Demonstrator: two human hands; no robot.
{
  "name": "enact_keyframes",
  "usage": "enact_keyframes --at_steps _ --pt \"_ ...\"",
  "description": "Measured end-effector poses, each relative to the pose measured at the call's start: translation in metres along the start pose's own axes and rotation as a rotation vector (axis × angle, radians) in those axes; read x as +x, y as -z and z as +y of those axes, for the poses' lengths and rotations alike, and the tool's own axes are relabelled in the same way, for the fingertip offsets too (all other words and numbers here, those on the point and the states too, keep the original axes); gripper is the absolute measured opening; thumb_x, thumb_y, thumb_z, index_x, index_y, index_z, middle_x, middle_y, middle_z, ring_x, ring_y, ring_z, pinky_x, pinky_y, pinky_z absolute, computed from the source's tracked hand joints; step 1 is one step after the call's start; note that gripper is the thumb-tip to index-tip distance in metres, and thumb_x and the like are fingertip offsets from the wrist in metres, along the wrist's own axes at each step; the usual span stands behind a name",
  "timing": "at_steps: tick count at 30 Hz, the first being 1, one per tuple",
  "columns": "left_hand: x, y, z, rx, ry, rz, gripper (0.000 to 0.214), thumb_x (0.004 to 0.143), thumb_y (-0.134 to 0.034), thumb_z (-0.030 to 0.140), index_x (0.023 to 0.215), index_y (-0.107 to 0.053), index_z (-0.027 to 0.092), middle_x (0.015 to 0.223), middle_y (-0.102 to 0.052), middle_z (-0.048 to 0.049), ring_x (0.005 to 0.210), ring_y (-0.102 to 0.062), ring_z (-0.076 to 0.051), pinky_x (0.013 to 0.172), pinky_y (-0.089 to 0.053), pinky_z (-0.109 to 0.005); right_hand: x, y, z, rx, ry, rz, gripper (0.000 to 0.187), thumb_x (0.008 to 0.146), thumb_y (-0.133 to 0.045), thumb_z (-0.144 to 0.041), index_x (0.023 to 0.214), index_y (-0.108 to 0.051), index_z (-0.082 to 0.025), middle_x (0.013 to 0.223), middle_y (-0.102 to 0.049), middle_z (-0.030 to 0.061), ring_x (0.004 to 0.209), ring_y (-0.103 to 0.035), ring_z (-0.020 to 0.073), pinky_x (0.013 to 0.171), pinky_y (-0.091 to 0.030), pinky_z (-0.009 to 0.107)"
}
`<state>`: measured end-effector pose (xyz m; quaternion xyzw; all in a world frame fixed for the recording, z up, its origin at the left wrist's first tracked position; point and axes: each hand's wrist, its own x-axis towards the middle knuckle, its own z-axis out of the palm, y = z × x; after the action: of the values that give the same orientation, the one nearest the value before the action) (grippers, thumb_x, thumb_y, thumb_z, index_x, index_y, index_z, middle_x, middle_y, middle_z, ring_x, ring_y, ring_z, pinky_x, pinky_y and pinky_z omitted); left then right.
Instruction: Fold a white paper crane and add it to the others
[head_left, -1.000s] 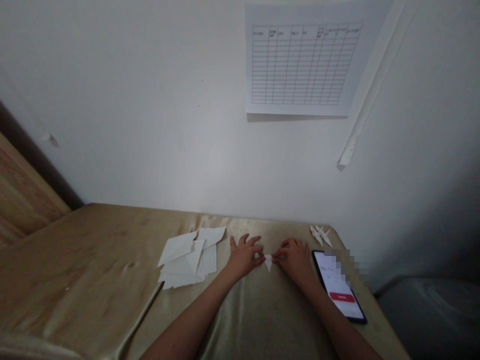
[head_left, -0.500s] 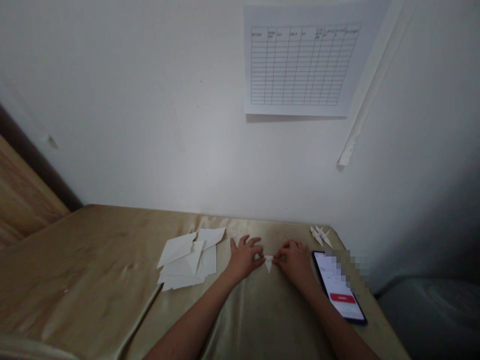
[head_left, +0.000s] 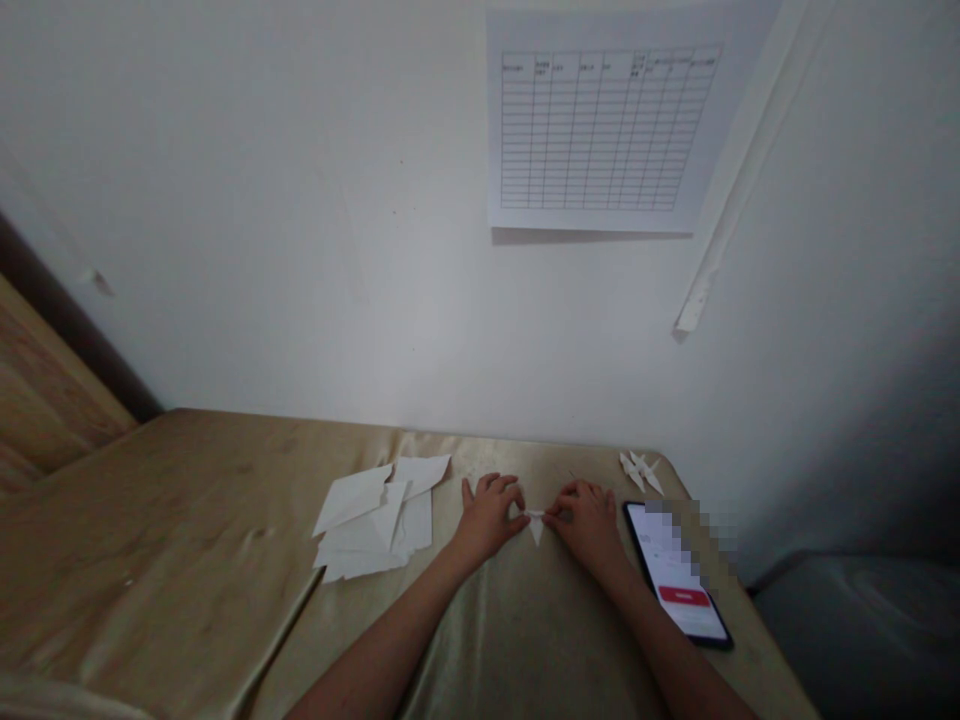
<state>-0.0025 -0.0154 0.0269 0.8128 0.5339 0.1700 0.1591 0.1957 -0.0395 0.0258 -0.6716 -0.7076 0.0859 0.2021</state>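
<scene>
Between my two hands is a small folded piece of white paper [head_left: 536,530], its lower end narrowing to a downward point. My left hand [head_left: 491,515] pinches its left corner between thumb and forefinger, with the other fingers spread. At the opposite corner, my right hand [head_left: 589,525] grips the paper with thumb and fingertips, the rest of the fingers curled. Both hands rest low over the gold cloth [head_left: 517,640] on the table. The folds along the paper's top edge are too small to make out fully.
Loose white paper sheets [head_left: 375,520] lie in an overlapping pile left of my hands. To the right is a phone [head_left: 675,580] with a lit screen. Behind it sit small folded paper figures [head_left: 640,470]. A wall [head_left: 300,250] with a printed table sheet [head_left: 600,130] rises at the back.
The folded paper's top edge looks slightly flatter and more spread between my fingertips. Both hands stay in nearly the same place.
</scene>
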Motion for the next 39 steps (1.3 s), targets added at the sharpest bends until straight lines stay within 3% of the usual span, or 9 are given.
enact_keyframes --at_steps 6,13,17,24,31,39 --pt "0.001 -0.003 -0.002 -0.006 0.019 0.039 0.024 0.082 -0.074 0.038 0.101 -0.062 0.027 0.140 -0.058 -0.0025 0.138 -0.040 -0.032 0.113 -0.010 -0.074 0.000 -0.001 -0.001 0.011 -0.003 0.034 0.012 0.086 -0.067 -0.038 0.085 -0.076 -0.030 0.111 -0.065 0.0045 0.118 -0.049 0.0266 0.110 -0.019 0.052" --pt "0.001 -0.004 -0.002 -0.025 -0.012 0.049 0.018 0.083 -0.074 0.034 0.096 -0.063 0.027 0.139 -0.057 -0.0024 0.136 -0.041 -0.030 0.113 -0.012 -0.073 0.001 -0.005 -0.004 -0.008 -0.023 0.056 0.014 0.088 -0.064 -0.038 0.089 -0.075 -0.029 0.113 -0.064 0.0058 0.117 -0.050 0.0265 0.110 -0.019 0.052" --pt "0.001 -0.003 0.001 -0.008 -0.028 0.033 0.013 0.084 -0.073 0.033 0.096 -0.067 0.030 0.143 -0.054 -0.0009 0.137 -0.040 -0.030 0.113 -0.010 -0.073 0.001 -0.010 -0.007 -0.041 -0.030 0.081 0.016 0.088 -0.063 -0.039 0.091 -0.074 -0.028 0.116 -0.063 0.0068 0.116 -0.050 0.0269 0.110 -0.021 0.050" --pt "0.001 -0.004 -0.001 0.004 -0.013 0.029 0.022 0.083 -0.075 0.037 0.105 -0.072 0.042 0.146 -0.052 0.0023 0.139 -0.037 -0.033 0.112 -0.007 -0.076 0.003 -0.016 -0.006 -0.068 -0.034 0.085 0.017 0.090 -0.061 -0.036 0.092 -0.072 -0.025 0.115 -0.062 0.0089 0.116 -0.050 0.0273 0.107 -0.024 0.047" --pt "0.001 0.001 -0.001 -0.003 0.014 0.002 0.024 0.081 -0.075 0.041 0.104 -0.074 0.048 0.147 -0.053 0.0057 0.140 -0.035 -0.035 0.111 -0.007 -0.077 0.003 -0.015 -0.005 0.000 0.041 0.075 0.016 0.091 -0.061 -0.032 0.098 -0.075 -0.034 0.117 -0.062 0.0053 0.118 -0.048 0.0257 0.110 -0.024 0.046" --pt "0.001 0.001 -0.001 -0.010 0.024 -0.004 0.023 0.081 -0.076 0.041 0.104 -0.074 0.047 0.146 -0.054 0.0047 0.141 -0.035 -0.035 0.112 -0.007 -0.076 0.002 -0.003 0.003 0.093 0.164 -0.040 0.023 0.084 -0.070 -0.032 0.106 -0.076 -0.034 0.118 -0.062 0.0062 0.120 -0.049 0.0244 0.110 -0.029 0.040"
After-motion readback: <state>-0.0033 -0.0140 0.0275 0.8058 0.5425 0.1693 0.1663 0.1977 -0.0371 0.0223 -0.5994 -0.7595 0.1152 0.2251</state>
